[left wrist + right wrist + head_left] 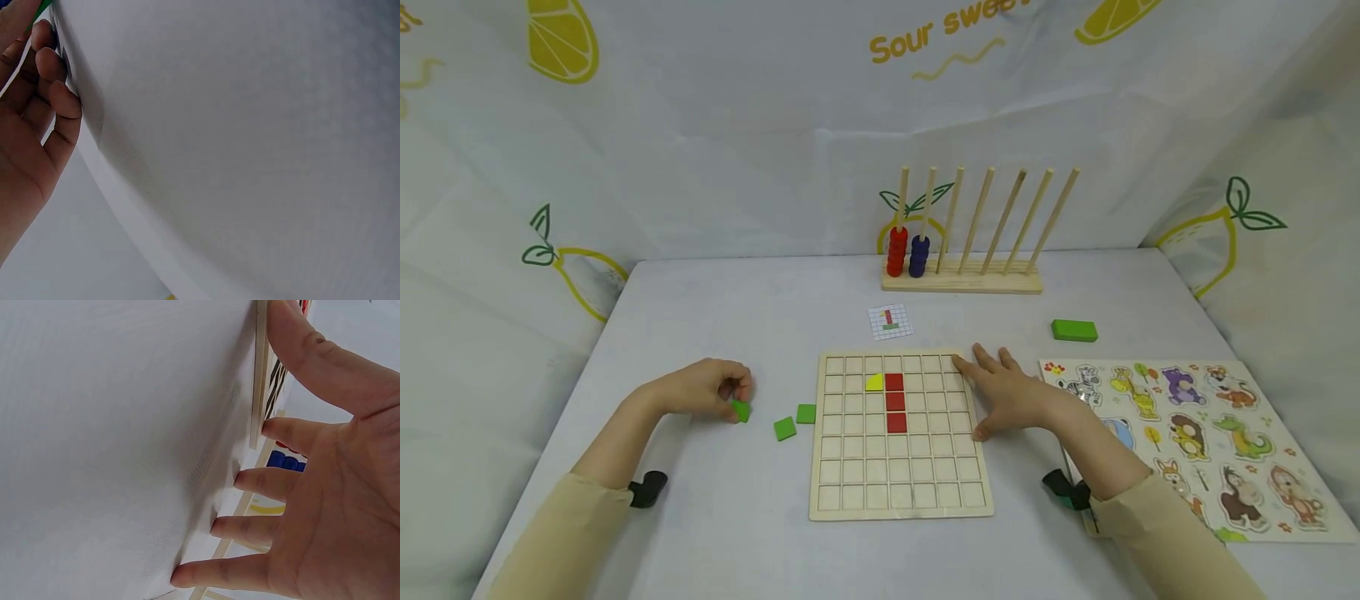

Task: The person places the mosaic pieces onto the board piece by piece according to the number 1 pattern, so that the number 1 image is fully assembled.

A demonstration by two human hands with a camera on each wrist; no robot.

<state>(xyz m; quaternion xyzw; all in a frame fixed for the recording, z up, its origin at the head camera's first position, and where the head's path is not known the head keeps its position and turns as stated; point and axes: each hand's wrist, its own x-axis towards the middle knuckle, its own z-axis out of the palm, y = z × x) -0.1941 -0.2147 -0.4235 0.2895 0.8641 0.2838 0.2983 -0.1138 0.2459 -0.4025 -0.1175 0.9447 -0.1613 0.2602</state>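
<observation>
Left of the board, my left hand (703, 389) pinches a small green square tile (741, 411) between thumb and finger, low over the table. In the left wrist view a sliver of that tile shows at the top corner, beside curled fingers (64, 103). Two more green tiles lie between this hand and the board: a tilted one (785, 429) and one at the board's left edge (806, 413). The wooden grid board (850, 498) bears a yellow rounded piece (875, 382) and a column of three red squares (896, 402). My right hand (1011, 396) is spread, thumb and index finger at the board's right edge.
Behind the board lies a small printed pattern card (890, 322). A wooden peg rack (962, 284) with red and blue beads stands at the back. On the right are a green block (1074, 331) and an animal puzzle board (1213, 454), partly under my right forearm.
</observation>
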